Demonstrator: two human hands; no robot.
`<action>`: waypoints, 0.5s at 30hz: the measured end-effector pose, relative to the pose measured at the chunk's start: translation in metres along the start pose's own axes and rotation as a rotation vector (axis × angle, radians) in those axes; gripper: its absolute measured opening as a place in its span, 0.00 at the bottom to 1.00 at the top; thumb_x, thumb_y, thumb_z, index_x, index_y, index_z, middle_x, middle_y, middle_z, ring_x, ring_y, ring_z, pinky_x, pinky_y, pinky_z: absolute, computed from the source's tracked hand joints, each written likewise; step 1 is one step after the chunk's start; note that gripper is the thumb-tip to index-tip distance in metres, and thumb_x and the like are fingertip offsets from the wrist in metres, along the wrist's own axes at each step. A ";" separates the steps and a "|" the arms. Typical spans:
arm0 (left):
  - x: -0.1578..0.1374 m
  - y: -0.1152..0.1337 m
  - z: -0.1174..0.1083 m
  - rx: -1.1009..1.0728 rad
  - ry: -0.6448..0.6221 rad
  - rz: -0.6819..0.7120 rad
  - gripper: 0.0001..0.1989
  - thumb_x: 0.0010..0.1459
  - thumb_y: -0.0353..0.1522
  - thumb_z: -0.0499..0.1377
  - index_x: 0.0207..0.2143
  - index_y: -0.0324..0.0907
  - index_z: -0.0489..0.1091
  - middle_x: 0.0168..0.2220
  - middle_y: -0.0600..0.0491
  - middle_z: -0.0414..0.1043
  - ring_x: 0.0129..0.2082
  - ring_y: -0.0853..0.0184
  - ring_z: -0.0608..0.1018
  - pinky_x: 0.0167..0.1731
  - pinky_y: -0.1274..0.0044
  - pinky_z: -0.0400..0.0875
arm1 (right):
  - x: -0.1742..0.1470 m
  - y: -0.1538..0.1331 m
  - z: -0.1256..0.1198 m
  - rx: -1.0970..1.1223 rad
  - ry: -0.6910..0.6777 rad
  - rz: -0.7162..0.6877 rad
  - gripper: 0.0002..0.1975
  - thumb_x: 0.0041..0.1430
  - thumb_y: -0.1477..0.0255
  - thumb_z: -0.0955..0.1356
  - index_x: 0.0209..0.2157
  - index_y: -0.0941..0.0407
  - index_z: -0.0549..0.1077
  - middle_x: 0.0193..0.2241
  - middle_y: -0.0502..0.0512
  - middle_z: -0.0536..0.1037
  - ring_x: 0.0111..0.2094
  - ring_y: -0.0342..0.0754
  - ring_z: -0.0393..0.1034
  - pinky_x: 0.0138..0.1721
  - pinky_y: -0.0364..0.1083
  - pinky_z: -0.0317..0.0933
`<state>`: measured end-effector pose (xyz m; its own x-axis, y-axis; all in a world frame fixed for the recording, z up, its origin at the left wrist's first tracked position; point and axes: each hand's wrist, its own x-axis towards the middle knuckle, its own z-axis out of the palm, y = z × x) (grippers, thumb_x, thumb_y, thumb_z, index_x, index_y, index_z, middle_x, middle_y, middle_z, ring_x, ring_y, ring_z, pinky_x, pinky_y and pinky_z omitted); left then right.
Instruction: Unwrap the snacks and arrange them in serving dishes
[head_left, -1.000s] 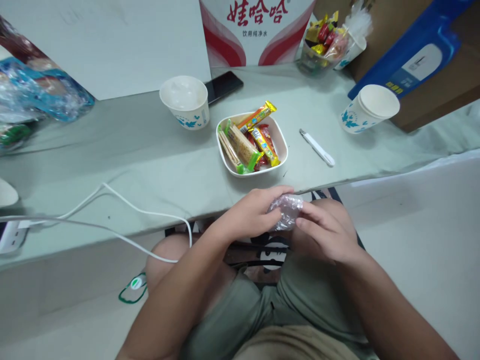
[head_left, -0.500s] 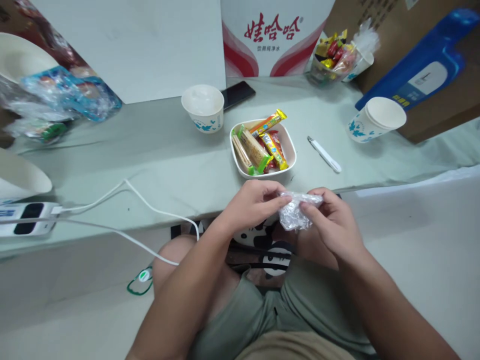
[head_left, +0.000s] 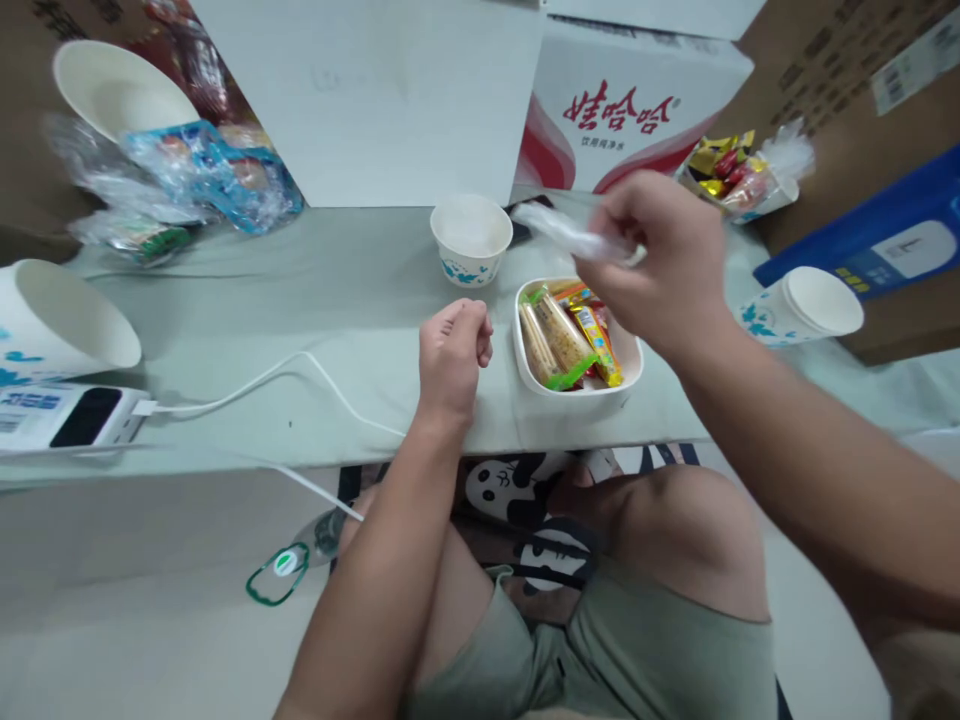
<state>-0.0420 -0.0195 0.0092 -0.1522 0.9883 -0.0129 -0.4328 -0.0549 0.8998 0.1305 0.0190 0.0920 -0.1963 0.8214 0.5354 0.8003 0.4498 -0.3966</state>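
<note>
My right hand [head_left: 664,260] is raised over the back right of the white snack bowl [head_left: 577,388], its fingers closed on a crumpled piece of clear plastic wrap [head_left: 574,235] that is blurred by motion. In the bowl lie wrapped wafer sticks [head_left: 559,335] with green ends and several yellow and red packets [head_left: 596,340]. Just left of the bowl, my left hand [head_left: 454,355] is curled into a loose fist over the table, and nothing shows in it. Behind it stands a white paper bowl [head_left: 471,245] with a blue leaf print.
Stacked paper cups [head_left: 810,305] stand at the right, before a blue bottle [head_left: 870,240]. A power bank [head_left: 67,415] with a white cable [head_left: 255,385] lies at the left near a large paper tub [head_left: 75,320]. Plastic packets [head_left: 217,175] and boxes [head_left: 412,90] line the back.
My hands have parted. The right hand has carried the plastic wrap up and away over the bowl; the left has let go of it, moved left and curled closed. The view has shifted too.
</note>
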 end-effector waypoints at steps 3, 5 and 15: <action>0.009 0.001 -0.004 -0.027 0.015 -0.047 0.16 0.58 0.33 0.60 0.18 0.42 0.63 0.16 0.61 0.51 0.16 0.76 0.57 0.17 0.81 0.53 | 0.066 0.002 0.046 -0.190 -0.166 -0.152 0.10 0.52 0.80 0.70 0.32 0.50 0.70 0.39 0.55 0.80 0.44 0.56 0.74 0.44 0.52 0.65; 0.012 0.000 -0.006 -0.026 0.019 -0.066 0.16 0.58 0.33 0.60 0.19 0.42 0.62 0.16 0.61 0.51 0.16 0.76 0.57 0.18 0.81 0.52 | 0.093 0.002 0.077 -0.290 -0.264 -0.206 0.13 0.53 0.83 0.67 0.37 0.52 0.73 0.44 0.57 0.80 0.49 0.57 0.74 0.46 0.53 0.65; 0.030 0.003 -0.012 -0.072 0.067 -0.206 0.16 0.60 0.32 0.58 0.20 0.42 0.60 0.17 0.61 0.50 0.17 0.77 0.56 0.19 0.81 0.50 | 0.161 0.046 0.173 -0.166 -1.052 -0.165 0.13 0.46 0.70 0.79 0.18 0.57 0.74 0.20 0.45 0.76 0.27 0.43 0.75 0.36 0.46 0.68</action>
<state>-0.0591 0.0085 0.0065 -0.1117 0.9681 -0.2244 -0.5228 0.1347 0.8418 0.0377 0.2326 0.0306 -0.6340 0.6799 -0.3684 0.7707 0.5944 -0.2295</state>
